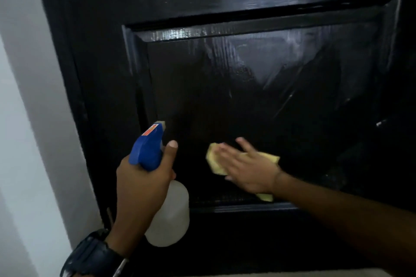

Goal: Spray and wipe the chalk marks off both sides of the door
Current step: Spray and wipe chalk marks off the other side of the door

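A black panelled door (202,87) fills the view, glossy and wet, with pale smears (276,51) across the upper part of its recessed panel. My left hand (144,182) grips a spray bottle (171,213) with a blue trigger head (148,146), its nozzle pointing at the door's left panel edge. My right hand (249,166) lies flat on a yellow cloth (216,159), pressing it against the lower part of the panel. Part of the cloth is hidden under the palm.
A pale wall (29,119) runs down the left beside the door frame (74,96). A dark watch (92,254) is on my left wrist. A strip of light floor (247,273) shows at the bottom edge.
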